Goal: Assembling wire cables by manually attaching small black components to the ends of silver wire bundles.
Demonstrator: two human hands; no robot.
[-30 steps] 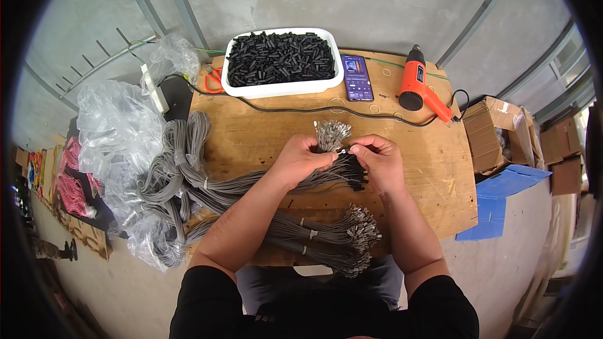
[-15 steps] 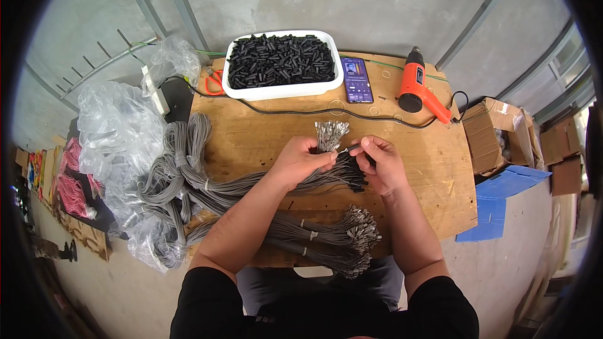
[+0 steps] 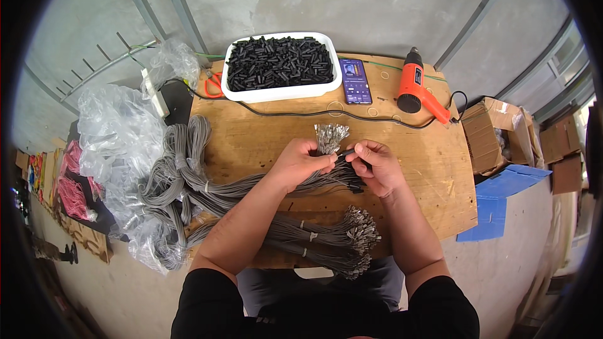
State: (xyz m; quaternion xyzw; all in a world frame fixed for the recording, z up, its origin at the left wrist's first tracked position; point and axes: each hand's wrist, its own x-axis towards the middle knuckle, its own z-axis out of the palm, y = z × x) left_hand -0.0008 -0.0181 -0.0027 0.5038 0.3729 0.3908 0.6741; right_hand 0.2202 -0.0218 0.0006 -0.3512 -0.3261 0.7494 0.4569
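Note:
My left hand (image 3: 306,162) is closed round a bundle of grey wires near its end, and the silvery metal terminals (image 3: 331,137) fan out above the fingers. My right hand (image 3: 375,164) pinches a short black sleeve (image 3: 346,152) between thumb and forefinger, its far end up against the bundle beside the left fingertips. From under the left hand the grey wires (image 3: 235,184) run leftward to thick coils on the table, and several black-sleeved ends (image 3: 355,183) lie below the right hand. Closer to me rests another bundle with bare metal terminals (image 3: 362,232).
A white tub (image 3: 281,95) heaped with black sleeves stands at the back, with a phone (image 3: 356,81) beside it. Farther right lies an orange heat gun (image 3: 412,85), its black cord crossing the table. Clear plastic bags (image 3: 119,138) crowd the left; cardboard boxes (image 3: 496,135) stand right.
The black sleeve has moved left, from the right fingertips onto the bundle's edge, covering the light terminal seen there before. My left hand has hardly moved.

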